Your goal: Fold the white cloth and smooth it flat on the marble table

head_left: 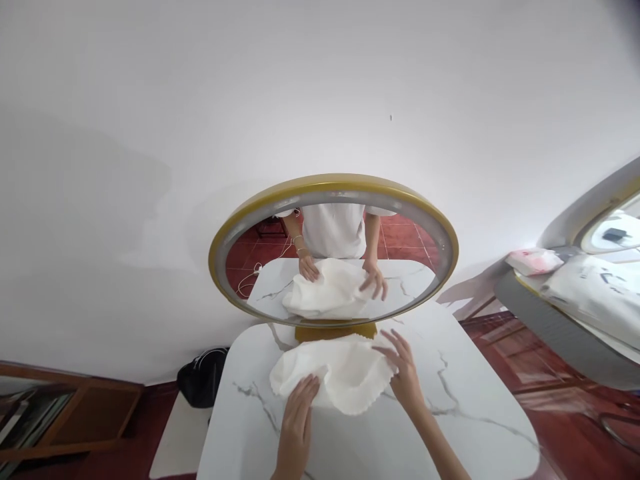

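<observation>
A white cloth (345,370) with a zigzag-cut edge lies loosely rumpled on the table, its middle raised in soft folds. My left hand (300,407) rests on its near left part, fingers stretched out and close together. At the cloth's right edge is my right hand (403,370), its fingers spread; whether the fingertips touch the fabric is hard to tell. Both hands and the cloth also show in the round-edged mirror (330,250) just behind. Neither hand grips anything.
The marbled white table (480,407) has rounded corners. The mirror's gold base (335,332) stands at the cloth's far edge. To the left, a black bag (203,379) sits on a white seat (177,440). On the right, a second table holds a tissue pack (535,261) and white fabric (595,293).
</observation>
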{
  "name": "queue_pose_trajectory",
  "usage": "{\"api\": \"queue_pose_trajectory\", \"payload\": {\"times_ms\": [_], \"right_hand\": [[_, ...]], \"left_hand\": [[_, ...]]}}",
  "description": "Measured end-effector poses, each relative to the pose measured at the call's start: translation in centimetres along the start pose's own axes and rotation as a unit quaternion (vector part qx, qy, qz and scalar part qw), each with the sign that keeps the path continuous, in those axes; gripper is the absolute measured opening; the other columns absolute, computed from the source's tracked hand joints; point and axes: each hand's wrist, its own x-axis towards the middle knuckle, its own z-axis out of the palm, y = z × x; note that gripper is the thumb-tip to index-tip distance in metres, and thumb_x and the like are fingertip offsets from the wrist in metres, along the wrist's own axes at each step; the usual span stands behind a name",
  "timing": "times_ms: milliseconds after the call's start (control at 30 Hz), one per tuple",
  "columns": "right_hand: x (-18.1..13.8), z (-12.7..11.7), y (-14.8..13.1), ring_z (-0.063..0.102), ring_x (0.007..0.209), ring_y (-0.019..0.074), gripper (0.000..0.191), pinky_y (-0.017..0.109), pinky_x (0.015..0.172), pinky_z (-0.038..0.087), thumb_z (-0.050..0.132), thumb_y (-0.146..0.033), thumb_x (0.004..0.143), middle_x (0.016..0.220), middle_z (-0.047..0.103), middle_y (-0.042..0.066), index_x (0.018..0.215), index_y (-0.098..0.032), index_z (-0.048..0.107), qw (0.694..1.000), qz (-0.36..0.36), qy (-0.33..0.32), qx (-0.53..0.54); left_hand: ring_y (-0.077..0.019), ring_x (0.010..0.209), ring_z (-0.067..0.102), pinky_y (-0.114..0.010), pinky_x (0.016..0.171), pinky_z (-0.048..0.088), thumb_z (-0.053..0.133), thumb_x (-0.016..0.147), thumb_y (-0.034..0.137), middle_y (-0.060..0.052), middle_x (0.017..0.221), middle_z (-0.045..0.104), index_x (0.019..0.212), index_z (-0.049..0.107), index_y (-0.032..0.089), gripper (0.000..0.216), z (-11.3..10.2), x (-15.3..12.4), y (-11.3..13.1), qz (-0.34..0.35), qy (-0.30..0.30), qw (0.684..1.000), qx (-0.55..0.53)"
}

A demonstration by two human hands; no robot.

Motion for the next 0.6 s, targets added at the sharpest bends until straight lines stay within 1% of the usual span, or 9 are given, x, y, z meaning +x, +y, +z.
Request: {"api": "queue_pose_trajectory", "payload": {"times_ms": [33, 100, 200, 267, 300, 367, 433, 500, 600], "right_hand": [[-0.6, -0.7, -0.5, 0.042, 0.130, 0.0279, 0.045, 0.050, 0.103, 0.040, 0.040, -0.010, 0.071, 0.129, 0.055, 0.010, 0.106, -0.022, 0.066, 0.997, -0.007, -0.071, 0.026], [-1.8, -2.2, -2.1, 0.055, 0.117, 0.0252, 0.049, 0.043, 0.097, 0.045, 0.037, -0.008, 0.067, 0.113, 0.065, 0.009, 0.105, -0.021, 0.066, 0.982, 0.022, -0.178, 0.059], [-3.1, -3.9, -4.8, 0.063, 0.087, 0.0212, 0.048, 0.033, 0.076, 0.049, 0.035, -0.009, 0.061, 0.092, 0.068, 0.006, 0.099, -0.020, 0.063, 0.961, 0.089, -0.252, 0.066], [-3.6, -4.5, -6.3, 0.060, 0.071, 0.0177, 0.042, 0.027, 0.066, 0.046, 0.036, -0.010, 0.063, 0.080, 0.067, 0.002, 0.096, -0.021, 0.058, 0.951, 0.119, -0.277, 0.066], [-3.9, -4.5, -6.9, 0.058, 0.067, 0.0164, 0.037, 0.025, 0.063, 0.045, 0.037, -0.011, 0.066, 0.077, 0.066, 0.001, 0.096, -0.022, 0.056, 0.949, 0.130, -0.281, 0.063], [-4.6, -4.2, -7.5, 0.057, 0.067, 0.0153, 0.026, 0.024, 0.064, 0.045, 0.040, -0.017, 0.075, 0.077, 0.065, 0.000, 0.098, -0.023, 0.050, 0.949, 0.141, -0.277, 0.050], [-5.5, -3.7, -7.6, 0.059, 0.072, 0.0152, 0.019, 0.025, 0.070, 0.047, 0.041, -0.021, 0.079, 0.083, 0.065, 0.001, 0.098, -0.023, 0.047, 0.950, 0.133, -0.281, 0.041], [-6.4, -3.3, -7.6, 0.061, 0.079, 0.0150, 0.021, 0.024, 0.075, 0.046, 0.038, -0.017, 0.077, 0.089, 0.066, 0.002, 0.095, -0.023, 0.048, 0.943, 0.117, -0.308, 0.040], [-7.4, -2.8, -7.5, 0.062, 0.084, 0.0142, 0.034, 0.023, 0.076, 0.046, 0.033, -0.009, 0.065, 0.093, 0.066, 0.003, 0.092, -0.022, 0.052, 0.937, 0.098, -0.332, 0.037]], "left_hand": [[-0.0195, 0.129, 0.051, -0.039, 0.107, 0.046, 0.037, 0.097, 0.021, -0.002, 0.136, 0.057, 0.136, 0.050, 0.030, 0.042, -0.6, -0.6, -0.2, -0.017, -0.008, 1.000, 0.000], [-0.0215, 0.124, 0.056, -0.038, 0.103, 0.049, 0.037, 0.097, 0.026, -0.004, 0.131, 0.061, 0.132, 0.054, 0.028, 0.040, -1.8, -1.7, -0.6, -0.067, -0.001, 0.998, -0.001], [-0.0248, 0.117, 0.061, -0.040, 0.095, 0.055, 0.035, 0.097, 0.033, -0.007, 0.126, 0.064, 0.130, 0.056, 0.023, 0.040, -3.7, -2.6, -0.3, -0.177, 0.051, 0.983, -0.005], [-0.0252, 0.120, 0.058, -0.040, 0.094, 0.054, 0.034, 0.097, 0.034, -0.007, 0.131, 0.061, 0.135, 0.050, 0.024, 0.042, -4.9, -3.0, 0.4, -0.224, 0.030, 0.974, -0.017], [-0.0244, 0.124, 0.055, -0.040, 0.097, 0.052, 0.034, 0.097, 0.033, -0.006, 0.136, 0.057, 0.139, 0.045, 0.025, 0.044, -5.4, -3.1, 0.9, -0.227, 0.001, 0.973, -0.028], [-0.0215, 0.130, 0.049, -0.038, 0.102, 0.048, 0.033, 0.096, 0.025, -0.003, 0.142, 0.051, 0.144, 0.038, 0.028, 0.048, -6.1, -3.5, 1.7, -0.205, -0.066, 0.975, -0.050], [-0.0190, 0.132, 0.046, -0.035, 0.105, 0.045, 0.031, 0.091, 0.013, -0.001, 0.146, 0.046, 0.143, 0.039, 0.031, 0.056, -6.1, -4.1, 2.4, -0.168, -0.122, 0.977, -0.055], [-0.0187, 0.132, 0.046, -0.036, 0.107, 0.044, 0.032, 0.081, 0.003, 0.002, 0.147, 0.045, 0.136, 0.049, 0.033, 0.065, -5.6, -4.6, 3.1, -0.136, -0.170, 0.975, -0.048], [-0.0201, 0.127, 0.049, -0.042, 0.108, 0.042, 0.032, 0.071, -0.003, 0.000, 0.140, 0.052, 0.127, 0.057, 0.028, 0.069, -4.7, -4.6, 4.1, -0.108, -0.205, 0.972, -0.043]]}}
